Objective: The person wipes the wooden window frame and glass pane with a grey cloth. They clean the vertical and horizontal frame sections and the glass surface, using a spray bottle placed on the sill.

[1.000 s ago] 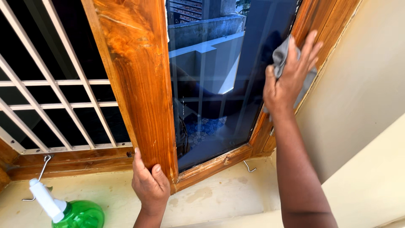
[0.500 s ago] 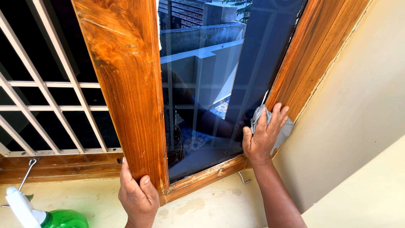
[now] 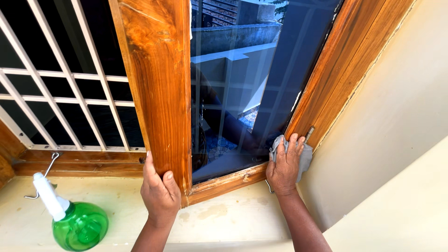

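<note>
Right hand [image 3: 285, 164] presses a grey cloth [image 3: 304, 157] flat, fingers spread over it, into the glass pane's [image 3: 242, 93] lower right corner; the pane stretches up and left from it. Left hand [image 3: 160, 193] clasps the wooden sash stile [image 3: 156, 88], which runs upward from that grip

Cream-painted window sill [image 3: 233, 219], stained in pale patches near the middle. Resting on it at far left, a round green spray bottle [image 3: 77, 224] with white nozzle, just beside a metal hook [image 3: 44, 175].
</note>
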